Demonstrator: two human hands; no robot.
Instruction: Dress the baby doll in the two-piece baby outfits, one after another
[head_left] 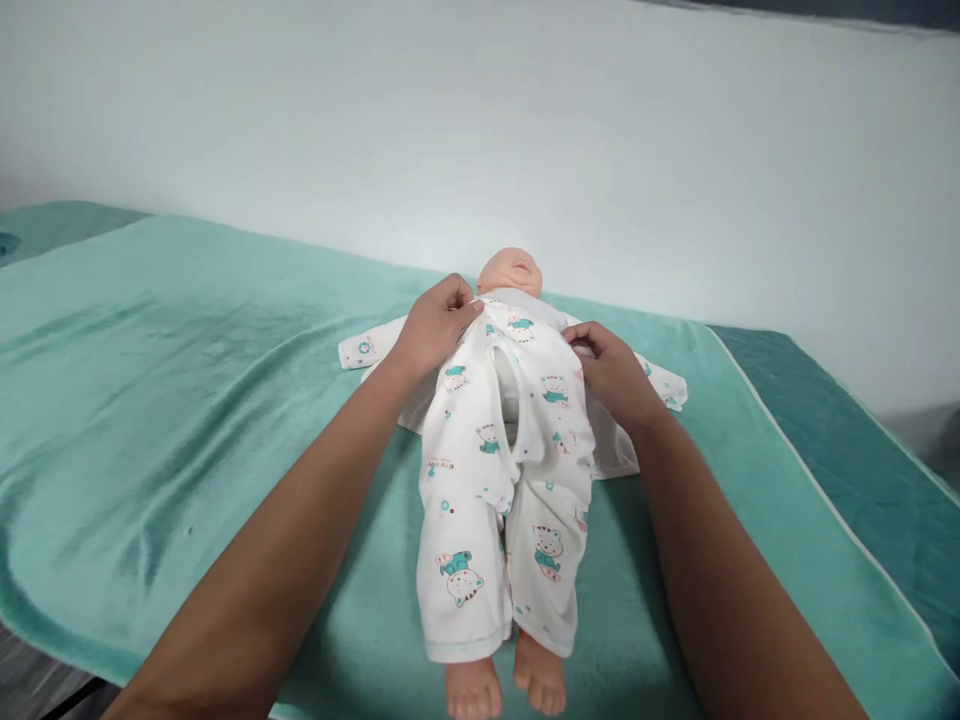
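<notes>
A baby doll lies on its back with its feet toward me. White split-crotch baby pants, printed with cartoon animals, cover its legs and reach up over its chest. My left hand pinches the waistband at its upper left corner, close below the doll's chin. On the other side, my right hand has its fingers closed on the waist edge. Beneath the pants a white printed baby shirt spreads out, its sleeves stretched to both sides. Both bare feet stick out of the pant legs.
A light green blanket with some folds lies under the doll. Darker green cloth shows at the right. Behind the doll's head rises a white wall. The floor appears at the lower left.
</notes>
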